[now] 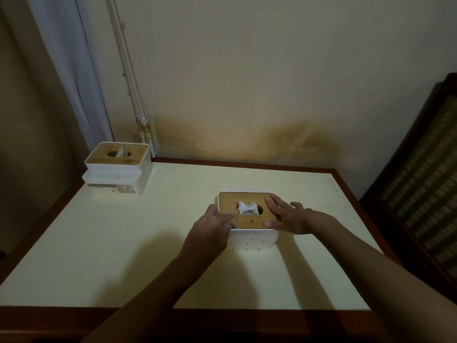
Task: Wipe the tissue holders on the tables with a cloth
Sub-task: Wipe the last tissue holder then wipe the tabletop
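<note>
Both bare forearms extend forward and converge. The left hand (214, 225) lies knuckles up, fingers bent at the tips against a box's near left edge. The right hand (288, 215) lies flat, fingers straight and spread, thumb on the front edge.

Dim, warm light from above pools mid-frame; arm shadows fall forward, corners dark and bowed.

Both tissue holders (248, 220) (118, 167) pair smooth wooden lids with matt white plastic bodies (the nearer speckled); worktop (123, 243) pale, matt, wood-edged.
</note>
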Demonstrator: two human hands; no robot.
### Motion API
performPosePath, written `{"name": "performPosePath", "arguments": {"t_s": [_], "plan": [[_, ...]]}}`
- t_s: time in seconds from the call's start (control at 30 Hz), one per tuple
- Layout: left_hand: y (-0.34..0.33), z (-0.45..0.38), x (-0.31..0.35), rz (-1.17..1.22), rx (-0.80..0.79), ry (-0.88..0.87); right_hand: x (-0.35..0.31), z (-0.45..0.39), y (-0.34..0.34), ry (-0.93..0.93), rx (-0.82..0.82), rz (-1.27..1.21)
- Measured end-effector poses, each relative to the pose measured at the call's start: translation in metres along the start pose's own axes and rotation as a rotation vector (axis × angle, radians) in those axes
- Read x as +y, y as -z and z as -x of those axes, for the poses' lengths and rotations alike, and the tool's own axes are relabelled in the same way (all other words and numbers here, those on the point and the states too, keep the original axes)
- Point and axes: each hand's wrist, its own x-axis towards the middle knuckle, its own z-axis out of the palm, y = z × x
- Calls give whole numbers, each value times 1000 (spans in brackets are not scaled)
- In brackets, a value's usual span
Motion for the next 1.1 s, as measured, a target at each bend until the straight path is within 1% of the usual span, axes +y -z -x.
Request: {"name": "performPosePath", "arguments": {"t_s": [0.03,0.13,0.2,0.3,0.37,0.4,0.53,0.63,0.73,0.8,0.87,0.93,1.03,1.1], "plan": [[-1,-1,0,-7,28,34,-2,2,-2,-3,12,-5],[-6,-6,-5,38,-11,209,-13,12,-10,-31,88,17],[-6,-11,-15,-13,3,240,-25,24,-19,-43,155,45],[0,-21,-32,-148,6,277,-44,50,-39,10,276,48],[4,-30,-44,-200,15,262,-56,67,-51,78,335,13],[7,-34,-49,-188,20,255,-61,73,-54,119,349,-8],[14,-52,-67,-146,8,234,-79,77,-58,258,348,-120],[16,-58,-74,-93,-25,184,-82,64,-53,296,390,-207],[18,-58,-79,-43,-45,155,-78,42,-39,300,433,-214],[18,-58,-81,-12,-43,138,-75,26,-29,279,405,-178],[18,-57,-83,-28,-46,105,-73,12,-21,234,316,-120],[18,-56,-86,-93,-68,44,-71,4,-16,198,233,-72],[19,-49,-85,-164,-83,-33,-70,1,-12,180,212,-64],[23,-41,-83,-169,-114,-45,-70,1,-11,170,204,-52]]}}
